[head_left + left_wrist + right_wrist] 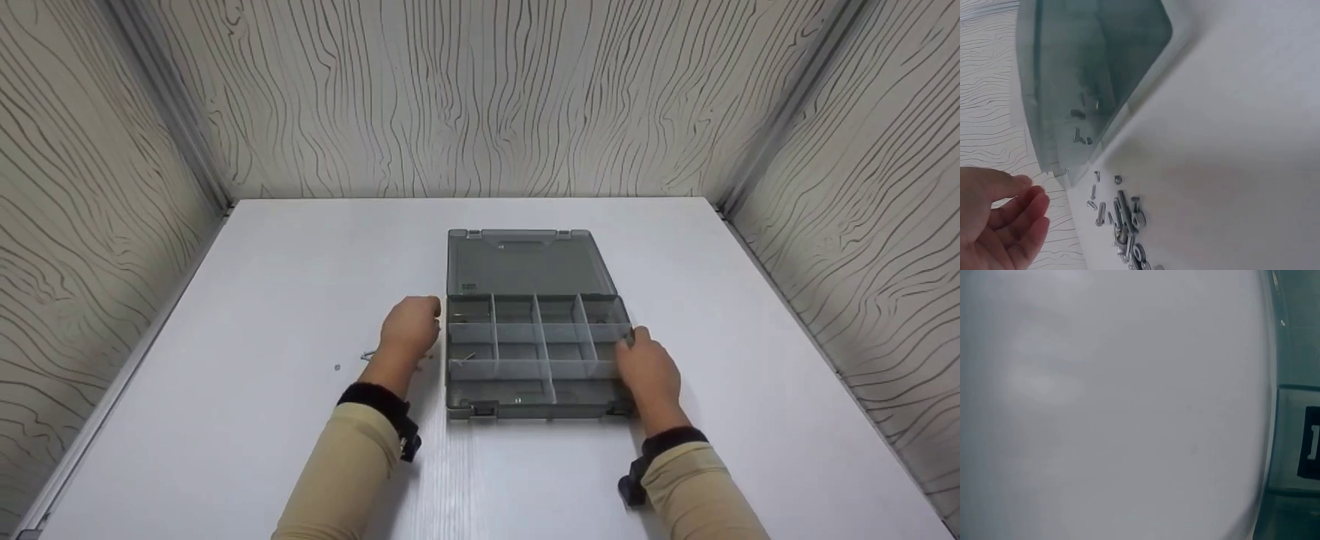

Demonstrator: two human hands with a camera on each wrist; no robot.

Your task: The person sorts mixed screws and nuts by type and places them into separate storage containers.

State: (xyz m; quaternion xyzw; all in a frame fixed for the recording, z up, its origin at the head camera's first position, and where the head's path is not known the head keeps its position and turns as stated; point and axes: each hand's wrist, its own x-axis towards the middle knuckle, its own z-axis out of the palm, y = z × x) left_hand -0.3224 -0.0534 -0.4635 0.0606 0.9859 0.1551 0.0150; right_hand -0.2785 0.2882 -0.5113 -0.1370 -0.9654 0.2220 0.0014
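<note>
Left hand (410,326) rests on the white surface (262,300) just beside the left wall of the grey organiser box (536,356), at the far-left corner of its tray. In the left wrist view the left hand (999,216) shows straight, relaxed fingers (1027,211) that hold nothing, with the box wall (1050,101) close in front of them.

A loose heap of small screws (1123,219) lies on the surface just near the hand, on its near-left side; in the head view only a few of them (367,355) peek out from behind the wrist, and 1 tiny piece (337,367) sits further left, apart from the rest.

Right hand (649,371) is at the right edge of the tray, fingers curled against the side wall near the middle row of compartments, gripping it. The right wrist view is blurred, showing mostly white surface and a strip of the grey box (1297,439) at the right edge.

The box lies in the middle of the surface, its tinted lid (529,262) folded open flat on the far side. The tray is split into rows of compartments by pale dividers; a few small metal parts (466,358) lie in the left compartments, and 2 latches sit on the near wall.

Wood-grain panels (480,97) close in the left, far and right sides of the surface.
</note>
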